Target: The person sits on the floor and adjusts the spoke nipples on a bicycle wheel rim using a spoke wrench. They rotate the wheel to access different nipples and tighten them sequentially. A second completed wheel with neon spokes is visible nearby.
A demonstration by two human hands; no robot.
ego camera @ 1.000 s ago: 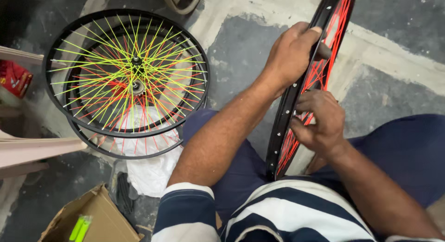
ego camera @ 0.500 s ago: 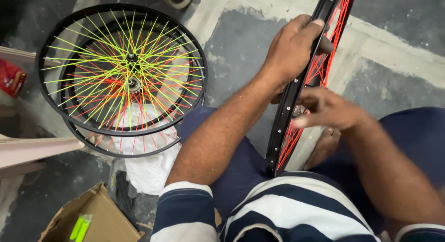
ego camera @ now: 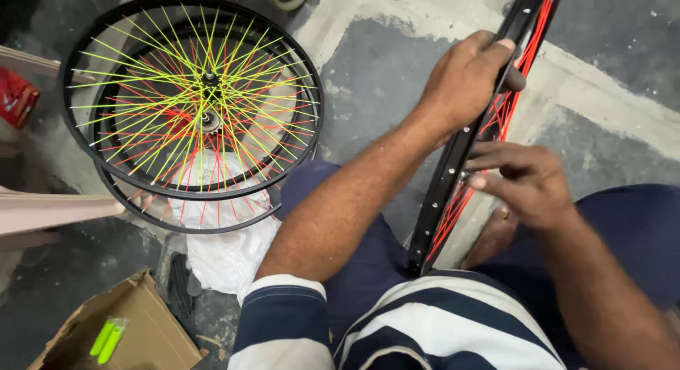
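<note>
While the black rim with red spokes (ego camera: 453, 179) stands on edge between the two hands, its visible stretch runs as a long slanted line — from low down near the lap, just under the right hand, up and away to the top of the view beyond the left hand. That slant is its long axis here: the lower end points back toward the person's striped shirt (ego camera: 439, 334), the upper end leans off ahead of the hands. The left hand (ego camera: 464, 80) sits higher along the rim and is closed around its edge, fingers wrapped over the far side and the thumb on the near one, so it has a firm hold. The right hand (ego camera: 524, 179) lies lower and nearer the body, on the spoke side of the rim; its fingers are stretched out, loosely together, with the tips at the inner wall of the rim where the red spokes meet it (whether they pinch a small part there I cannot tell — the tips are too small to read). Of the two, the right hand is closer to the rim's lower end. Well apart, past the left forearm, two finished wheels (ego camera: 191, 115) with yellow-green and red spokes lie flat on the floor (ego camera: 375, 72), stacked one on the other, and a cardboard box (ego camera: 142, 327) sits nearer the body.
</note>
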